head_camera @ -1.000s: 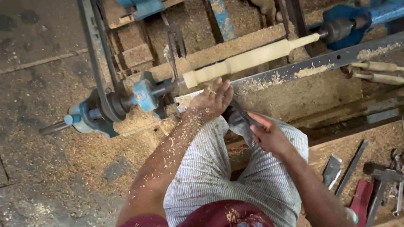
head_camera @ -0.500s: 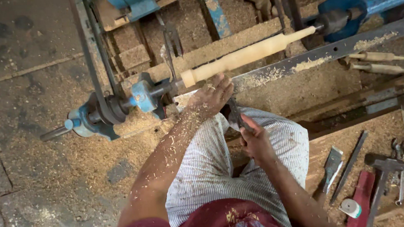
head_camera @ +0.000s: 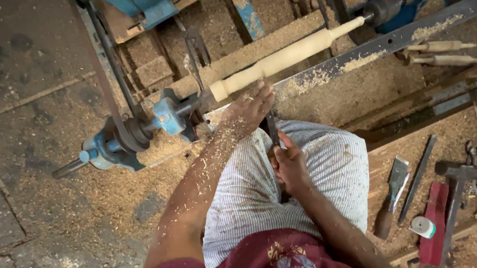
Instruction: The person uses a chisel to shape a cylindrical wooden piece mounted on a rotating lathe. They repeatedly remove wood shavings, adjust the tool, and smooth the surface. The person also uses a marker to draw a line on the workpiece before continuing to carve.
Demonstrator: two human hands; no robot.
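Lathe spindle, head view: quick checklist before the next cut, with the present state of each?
1. Pale wooden spindle seated between both lathe ends: ok.
2. Left hand on the dark turning tool near the rest bar: ok.
3. Right hand closed around the tool's handle end: ok.
4. Tool edge touching the wood: cannot tell, hidden by the left hand.
5. Spindle turning: cannot tell.
6. Spare chisel and hammer lying off to the right, apart from both hands: ok.

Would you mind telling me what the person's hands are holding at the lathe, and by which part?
Both hold a dark turning chisel. The right hand wraps its handle end; the left hand steadies the blade near its tip, by the pale wooden spindle.
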